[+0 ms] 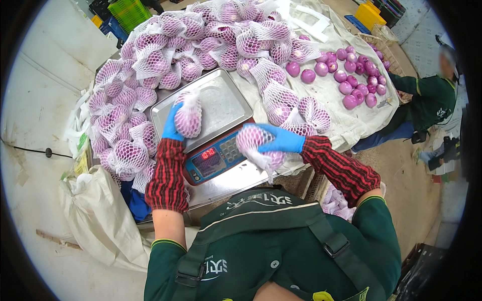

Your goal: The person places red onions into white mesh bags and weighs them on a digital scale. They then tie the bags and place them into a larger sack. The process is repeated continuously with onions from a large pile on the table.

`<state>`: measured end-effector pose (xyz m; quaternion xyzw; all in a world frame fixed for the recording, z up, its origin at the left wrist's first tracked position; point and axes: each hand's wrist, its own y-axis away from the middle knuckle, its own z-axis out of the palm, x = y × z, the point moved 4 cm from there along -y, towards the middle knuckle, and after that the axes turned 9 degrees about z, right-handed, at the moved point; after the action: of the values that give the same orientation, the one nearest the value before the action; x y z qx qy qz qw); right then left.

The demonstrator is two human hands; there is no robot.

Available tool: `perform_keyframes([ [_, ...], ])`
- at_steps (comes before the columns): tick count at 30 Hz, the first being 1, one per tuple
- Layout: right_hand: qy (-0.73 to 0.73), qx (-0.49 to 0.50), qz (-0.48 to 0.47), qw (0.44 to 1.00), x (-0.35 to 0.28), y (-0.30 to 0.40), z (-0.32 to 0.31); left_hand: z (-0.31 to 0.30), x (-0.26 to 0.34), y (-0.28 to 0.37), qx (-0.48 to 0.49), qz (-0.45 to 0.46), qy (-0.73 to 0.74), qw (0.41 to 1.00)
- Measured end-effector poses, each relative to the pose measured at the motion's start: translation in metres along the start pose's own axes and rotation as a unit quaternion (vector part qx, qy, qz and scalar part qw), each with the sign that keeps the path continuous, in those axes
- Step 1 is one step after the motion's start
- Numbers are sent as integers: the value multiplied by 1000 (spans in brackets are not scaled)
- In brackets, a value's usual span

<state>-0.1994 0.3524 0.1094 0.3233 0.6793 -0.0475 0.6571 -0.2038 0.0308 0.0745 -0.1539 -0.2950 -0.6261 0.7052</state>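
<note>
My left hand (172,126), in a blue glove, grips a white foam net with red onions (190,118) over the left side of the scale's metal pan (226,96). In my right hand (284,138), also gloved in blue, is a second netted bundle of red onions (251,140), held above the right end of the scale's keypad panel (216,152). The scale's red display (207,153) is lit. Nothing rests on the visible part of the pan. Striped red and black sleeves cover both my forearms.
Netted red onions (154,62) are heaped behind and left of the scale. Loose red onions (352,79) lie on a white woven sheet (324,116) at the right. A white sack (101,214) hangs at the left. A co-worker in green (433,98) stands at far right.
</note>
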Motion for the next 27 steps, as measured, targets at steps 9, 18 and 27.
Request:
perform_keyframes([
  [9,391,179,-64,901,-104,-136,-36,66,-24,92,-179,-44,-147,972],
  [18,368,441,-133,807,-44,-118,-42,169,-199,85,-507,39,-435,743],
  [27,243,446,-91,857,12,41,5,208,-247,102,-545,235,-590,547],
])
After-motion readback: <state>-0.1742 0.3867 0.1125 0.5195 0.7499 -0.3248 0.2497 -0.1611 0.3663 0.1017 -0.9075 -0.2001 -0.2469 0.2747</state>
